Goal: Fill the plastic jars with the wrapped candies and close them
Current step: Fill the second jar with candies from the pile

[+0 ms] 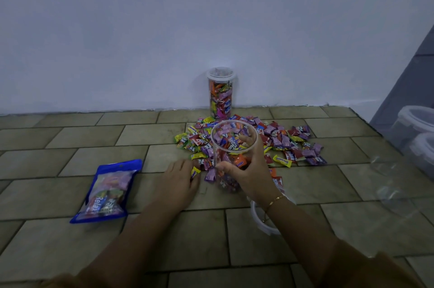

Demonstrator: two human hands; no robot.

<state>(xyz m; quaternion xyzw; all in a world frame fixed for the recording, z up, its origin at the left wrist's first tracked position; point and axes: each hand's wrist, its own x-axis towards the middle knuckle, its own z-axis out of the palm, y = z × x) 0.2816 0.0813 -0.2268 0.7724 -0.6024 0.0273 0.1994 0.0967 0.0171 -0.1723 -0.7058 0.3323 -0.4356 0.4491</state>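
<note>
Across the lower half of the frame lies a tiled floor [70,146] under a pale wall [141,29]. At centre, a pile of wrapped candies [288,144] spreads on the tiles. Left of centre lies a blue candy bag [106,191]. Against the wall stands a filled jar [220,93] with its lid on. Nearer, the open jar [231,156] stands partly filled; the right hand [251,170] is curled around it. The left hand [180,179] rests flat, its fingers straight, touching candies. A white lid [260,222] lies under the right wrist.
</note>
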